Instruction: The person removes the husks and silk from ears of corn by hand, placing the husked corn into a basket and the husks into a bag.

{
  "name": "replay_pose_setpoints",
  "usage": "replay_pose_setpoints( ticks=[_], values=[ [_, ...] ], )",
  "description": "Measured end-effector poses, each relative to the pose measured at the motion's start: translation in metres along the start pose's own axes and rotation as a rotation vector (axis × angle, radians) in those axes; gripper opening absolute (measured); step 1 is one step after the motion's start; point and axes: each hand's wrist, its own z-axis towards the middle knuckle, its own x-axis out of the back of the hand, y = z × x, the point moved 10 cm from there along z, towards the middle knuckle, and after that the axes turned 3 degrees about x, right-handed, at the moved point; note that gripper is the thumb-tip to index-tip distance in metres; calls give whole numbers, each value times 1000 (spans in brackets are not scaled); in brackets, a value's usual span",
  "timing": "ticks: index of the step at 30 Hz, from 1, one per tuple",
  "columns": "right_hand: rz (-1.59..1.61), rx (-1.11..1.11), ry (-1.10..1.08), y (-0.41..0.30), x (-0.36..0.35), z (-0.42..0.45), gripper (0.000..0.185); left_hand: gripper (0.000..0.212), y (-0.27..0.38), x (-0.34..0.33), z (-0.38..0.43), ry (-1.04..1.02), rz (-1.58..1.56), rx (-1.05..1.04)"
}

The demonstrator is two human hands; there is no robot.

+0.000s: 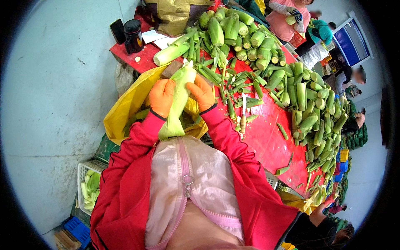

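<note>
An ear of corn in pale green husk is held upright in front of my chest, its tip pointing away from me. My left hand, in an orange glove, grips it from the left side. On its right side my right hand, gloved the same, has its thumb against the husk near the tip; its other fingers are partly hidden behind. Below the corn gapes a yellow sack with green husks inside. A knife with a wooden handle lies on the red table to the right.
Corn ears in husk form a large pile at the back, continuing as another heap rightward. Husk scraps litter the tabletop. A dark lidded bottle and a phone stand far left. A white crate holds husked pieces. Other people work at right.
</note>
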Motion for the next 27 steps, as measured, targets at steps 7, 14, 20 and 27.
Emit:
replay_pose_setpoints(
  ticks=[7, 14, 20, 27],
  values=[
    [-11, 23, 216, 18, 6, 1, 35, 21, -12, 7, -1, 47, -219, 186],
    [268, 239, 251, -3, 41, -3, 57, 33, -86, 15, 17, 10, -1200, 584],
    [366, 310, 400, -14, 83, -1, 62, 33, -155, 58, 3, 148, -1300, 586],
    [133, 350, 443, -39, 74, -9, 55, 68, -50, 117, 26, 301, -36, -74]
  ],
)
